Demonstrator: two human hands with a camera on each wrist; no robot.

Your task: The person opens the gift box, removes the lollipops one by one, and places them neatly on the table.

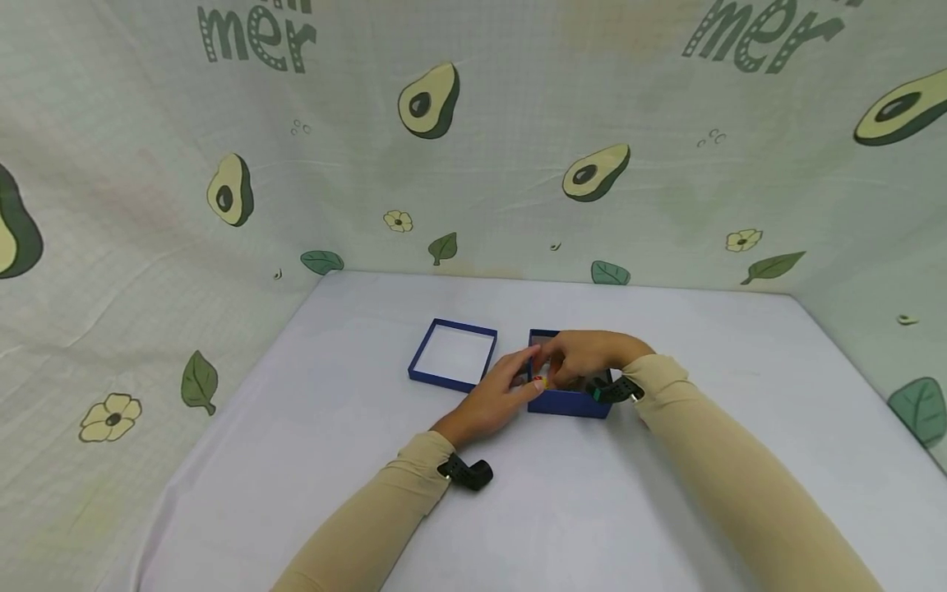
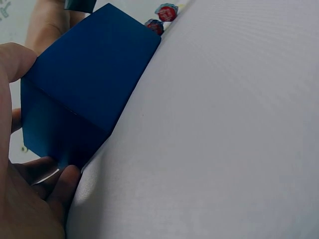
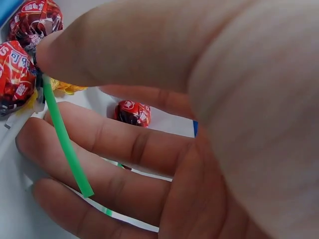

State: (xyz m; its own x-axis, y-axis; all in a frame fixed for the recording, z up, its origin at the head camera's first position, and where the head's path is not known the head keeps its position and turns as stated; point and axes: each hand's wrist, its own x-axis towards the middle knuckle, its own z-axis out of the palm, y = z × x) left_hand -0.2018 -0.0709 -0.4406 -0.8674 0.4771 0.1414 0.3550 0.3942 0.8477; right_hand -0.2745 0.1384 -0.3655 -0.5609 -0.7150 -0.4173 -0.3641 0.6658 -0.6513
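Note:
A blue box (image 1: 568, 404) with its top uncovered stands on the white table. My left hand (image 1: 491, 399) holds its left side, the thumb at the rim and the fingers along the wall in the left wrist view. My right hand (image 1: 584, 353) reaches down into the box. In the right wrist view its thumb presses at the wrapper neck of a lollipop with a green stick (image 3: 67, 144); the index fingertip is hidden. Red-wrapped lollipops (image 3: 15, 77) crowd beside the thumb, and another red one (image 3: 133, 113) lies behind the fingers.
A shallow blue-edged lid (image 1: 441, 381) lies on the table left of the box. Two red-wrapped candies (image 2: 167, 12) show past the box's edge in the left wrist view. A printed cloth (image 1: 503, 197) hangs around the back and sides of the table.

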